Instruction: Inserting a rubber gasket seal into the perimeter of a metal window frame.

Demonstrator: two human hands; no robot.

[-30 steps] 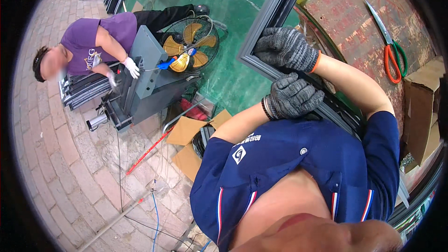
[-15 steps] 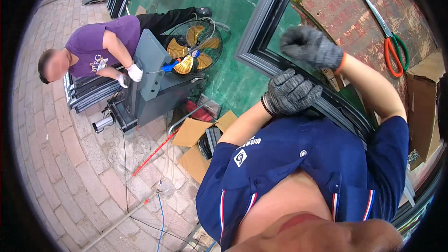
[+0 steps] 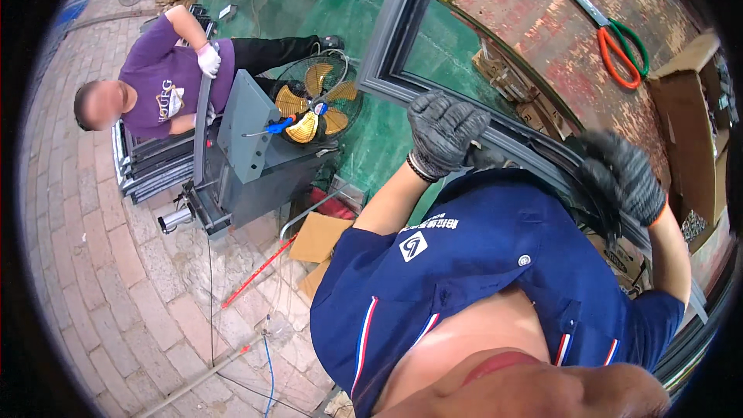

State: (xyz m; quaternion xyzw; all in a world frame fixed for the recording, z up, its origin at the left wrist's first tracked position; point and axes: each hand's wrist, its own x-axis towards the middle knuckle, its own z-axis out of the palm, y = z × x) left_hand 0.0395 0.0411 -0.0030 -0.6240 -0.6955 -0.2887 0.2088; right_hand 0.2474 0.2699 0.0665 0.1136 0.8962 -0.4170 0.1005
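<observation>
A dark grey frame (image 3: 391,54) with mitred corners, like a window frame, lies in front of me, its near bar running across my chest. My left hand (image 3: 447,133), in a grey knit glove, is closed over this near bar, fingers curled on its top. Further right along the bar is my right hand (image 3: 625,178), gloved alike, its fingers smeared by motion. Thin black strips (image 3: 600,213), like rubber seal, hang loosely beside the bar below the right hand. Whether the right hand grips the strips or the bar, I cannot tell.
Scissors (image 3: 611,35) with red and green handles lie on a worn board (image 3: 534,0). Right of them stands an open cardboard box (image 3: 689,139). At left, a co-worker (image 3: 159,81) in purple holds a long dark profile by a grey machine (image 3: 251,128) and a floor fan (image 3: 317,101).
My right hand has moved right and nearer along the bar, away from the corner. My left hand stays on the bar. The view has shifted; the co-worker has raised a profile.
</observation>
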